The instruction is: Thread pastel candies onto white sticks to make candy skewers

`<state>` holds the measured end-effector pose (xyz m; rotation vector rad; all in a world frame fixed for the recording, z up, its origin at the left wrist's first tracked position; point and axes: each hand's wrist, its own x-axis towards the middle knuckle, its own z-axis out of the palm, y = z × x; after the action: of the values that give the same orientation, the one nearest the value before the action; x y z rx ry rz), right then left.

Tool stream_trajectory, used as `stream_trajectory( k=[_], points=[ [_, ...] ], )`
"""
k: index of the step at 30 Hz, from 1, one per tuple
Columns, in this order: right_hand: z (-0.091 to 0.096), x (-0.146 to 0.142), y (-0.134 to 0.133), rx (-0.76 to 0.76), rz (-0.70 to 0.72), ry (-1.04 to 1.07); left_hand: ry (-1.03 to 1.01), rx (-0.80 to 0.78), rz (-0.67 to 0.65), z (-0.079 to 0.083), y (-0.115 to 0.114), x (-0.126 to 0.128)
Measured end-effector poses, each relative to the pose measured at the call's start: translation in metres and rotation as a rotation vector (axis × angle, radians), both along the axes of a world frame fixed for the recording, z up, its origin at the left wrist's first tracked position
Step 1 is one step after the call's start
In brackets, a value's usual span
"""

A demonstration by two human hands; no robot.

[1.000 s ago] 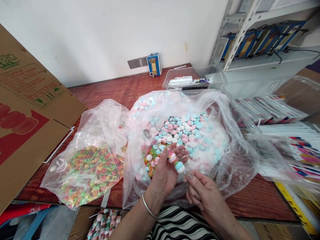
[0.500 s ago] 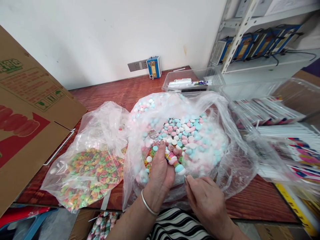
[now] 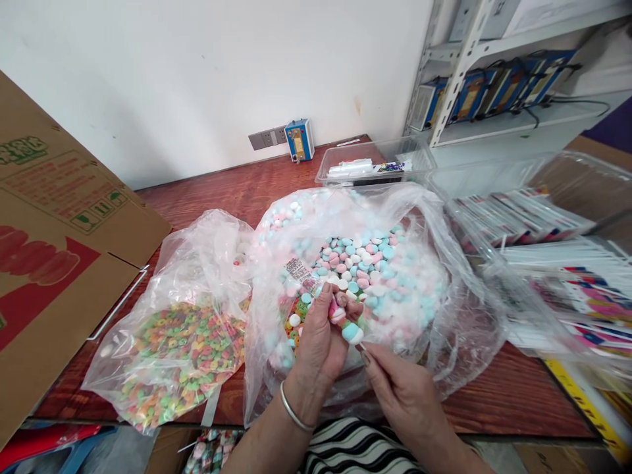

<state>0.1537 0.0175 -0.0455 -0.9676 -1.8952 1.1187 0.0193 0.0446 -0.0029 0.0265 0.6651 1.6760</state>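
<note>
Our left hand is curled around the candy skewer. The skewer's long axis slants down toward our right hand, which pinches the bare stick end just beside the last candy. The open candy bag lies just beyond both hands.

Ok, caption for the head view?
Left hand and right hand hold a pastel candy skewer over a clear plastic candy bag.

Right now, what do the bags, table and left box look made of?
Bags: thin clear plastic film, glossy, crinkled, contents showing through. Table: reddish wood or wood-look laminate, visible grain. Box: brown cardboard, matte, printed, folded flap.
</note>
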Motion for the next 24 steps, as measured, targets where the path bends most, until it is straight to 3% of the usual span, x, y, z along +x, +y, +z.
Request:
stream_trajectory(
  k=[2, 3, 5, 7, 10, 12, 13, 15, 19, 21, 22, 24],
  points=[
    [-0.004, 0.002, 0.002, 0.384, -0.071, -0.133, -0.022, -0.057, 0.011, 0.001, -0.001, 0.007],
    [-0.004, 0.003, 0.003, 0.486, -0.090, -0.159, -0.030, -0.082, 0.011, 0.001, -0.001, 0.009],
    [-0.002, 0.004, 0.005, 0.442, -0.088, -0.128, -0.046, -0.103, 0.004, 0.002, -0.002, 0.010],
    [0.003, 0.002, 0.006, 0.076, -0.015, 0.019, -0.060, -0.076, -0.011, 0.002, -0.004, 0.008],
    [0.012, -0.003, 0.005, -0.680, 0.123, 0.343, -0.039, -0.022, -0.059, 0.003, -0.006, 0.002],
    [0.015, -0.005, 0.003, -0.956, 0.178, 0.482, 0.019, 0.000, -0.085, 0.003, -0.008, 0.000],
    [0.014, -0.005, 0.002, -0.978, 0.189, 0.490, 0.050, 0.005, -0.084, 0.003, -0.008, -0.001],
    [0.012, -0.004, 0.002, -0.788, 0.170, 0.364, 0.090, 0.003, -0.059, 0.003, -0.007, -0.001],
    [0.002, 0.001, 0.003, 0.177, -0.017, -0.050, 0.045, -0.098, 0.029, 0.005, -0.003, 0.001],
    [0.000, 0.002, 0.004, 0.549, -0.068, -0.183, 0.023, -0.144, 0.057, 0.006, -0.002, 0.005],
    [0.000, 0.002, 0.005, 0.648, -0.081, -0.226, 0.033, -0.139, 0.063, 0.006, -0.002, 0.008],
    [0.002, 0.002, 0.006, 0.657, -0.099, -0.250, 0.095, -0.083, 0.060, 0.004, -0.005, 0.013]
  ],
)
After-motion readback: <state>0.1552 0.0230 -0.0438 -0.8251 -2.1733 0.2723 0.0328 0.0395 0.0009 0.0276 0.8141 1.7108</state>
